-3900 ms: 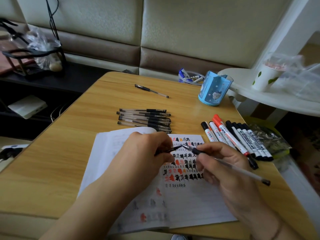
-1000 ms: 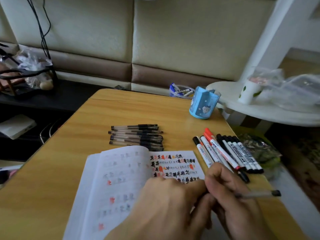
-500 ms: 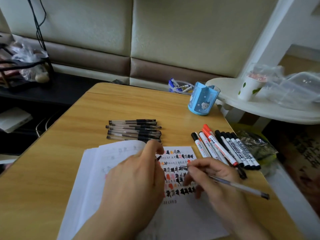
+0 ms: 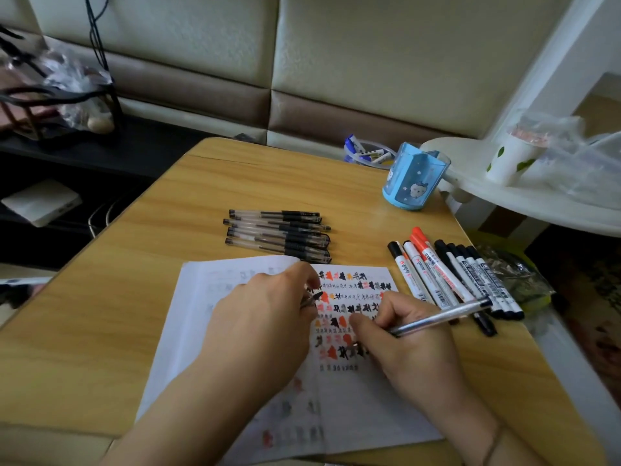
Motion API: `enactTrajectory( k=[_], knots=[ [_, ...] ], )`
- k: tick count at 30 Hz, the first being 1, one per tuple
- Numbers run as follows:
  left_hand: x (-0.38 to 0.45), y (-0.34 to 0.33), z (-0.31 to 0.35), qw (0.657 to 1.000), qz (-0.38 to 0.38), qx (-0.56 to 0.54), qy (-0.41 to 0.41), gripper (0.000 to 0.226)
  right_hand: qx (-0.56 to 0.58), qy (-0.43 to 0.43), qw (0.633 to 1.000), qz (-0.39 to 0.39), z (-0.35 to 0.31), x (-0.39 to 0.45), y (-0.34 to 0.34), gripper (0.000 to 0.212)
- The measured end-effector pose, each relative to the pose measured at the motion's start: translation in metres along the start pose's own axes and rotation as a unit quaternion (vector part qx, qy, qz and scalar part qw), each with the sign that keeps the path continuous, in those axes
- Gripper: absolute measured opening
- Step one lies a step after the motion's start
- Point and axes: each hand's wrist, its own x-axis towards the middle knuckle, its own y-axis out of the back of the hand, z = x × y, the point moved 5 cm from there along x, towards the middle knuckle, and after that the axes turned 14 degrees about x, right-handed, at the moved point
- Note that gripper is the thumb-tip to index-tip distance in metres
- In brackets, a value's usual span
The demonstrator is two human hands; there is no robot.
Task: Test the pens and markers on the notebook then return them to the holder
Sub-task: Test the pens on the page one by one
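An open notebook (image 4: 349, 401) with black and orange test marks lies on the wooden table (image 4: 100, 331). My right hand (image 4: 406, 344) grips a clear gel pen (image 4: 440, 316), its tip down on the page and its black end pointing right. My left hand (image 4: 265, 317) rests on the left page and pinches a small black pen cap (image 4: 314, 296). Several capped gel pens (image 4: 279, 234) lie in a row beyond the notebook. Several markers (image 4: 450, 277), black and orange capped, lie to the right. The blue holder (image 4: 415, 179) stands at the far right of the table.
A white round side table (image 4: 537, 203) with a paper cup (image 4: 507, 159) and plastic bags abuts the right edge. A clear tub of blue markers (image 4: 368, 153) sits behind the table. A dark shelf with a white box (image 4: 40, 201) is at left.
The pen's tip has come down onto the page and my right hand has turned the pen's back end up to the right. My left hand stays on the left page holding the cap.
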Motion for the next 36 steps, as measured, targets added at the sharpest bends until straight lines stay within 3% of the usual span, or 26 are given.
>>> enactTrajectory(
  k=[7, 21, 36],
  knots=[
    [-0.002, 0.001, -0.002, 1.0, 0.005, 0.001, 0.001, 0.018, 0.05, -0.038, 0.998, -0.004, 0.01, -0.01, 0.02, 0.04],
    [0.0, 0.004, 0.002, 1.0, 0.007, 0.016, 0.004, 0.018, -0.039, 0.007, 0.999, -0.016, 0.004, -0.015, 0.013, 0.043],
    [-0.001, 0.008, 0.005, 1.0, 0.011, 0.022, 0.002, 0.016, -0.041, -0.02, 0.999, -0.018, 0.001, -0.014, 0.015, 0.041]
  ],
)
